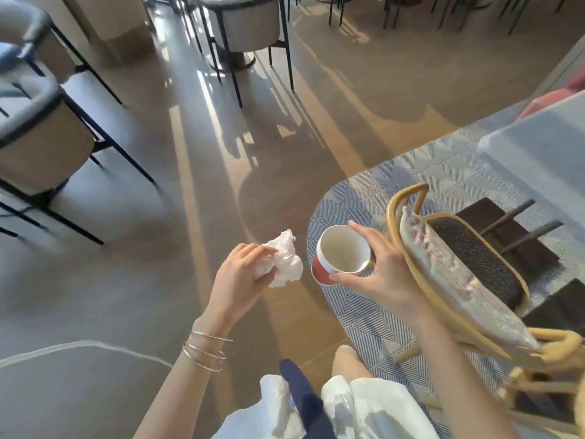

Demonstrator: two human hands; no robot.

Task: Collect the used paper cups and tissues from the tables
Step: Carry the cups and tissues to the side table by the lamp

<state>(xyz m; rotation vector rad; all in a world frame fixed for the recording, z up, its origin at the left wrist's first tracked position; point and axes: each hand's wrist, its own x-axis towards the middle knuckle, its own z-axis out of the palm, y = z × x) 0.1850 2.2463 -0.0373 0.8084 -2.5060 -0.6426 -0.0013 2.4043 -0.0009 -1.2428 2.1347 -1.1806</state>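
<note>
My left hand (240,274) is closed around a crumpled white tissue (285,261), held out over the floor at the middle of the view. Just to its right, my right hand (383,267) grips a paper cup (340,253) by the rim; the cup is red outside, white inside, tilted toward me and looks empty. Both hands are at about the same height, a short gap apart.
A yellow-framed chair (443,264) with a dark seat stands right beside my right arm on a blue patterned rug (364,312). A table with a pale cloth (538,147) is at the right. Grey chairs with dark legs (41,147) line the left and far side of the open floor.
</note>
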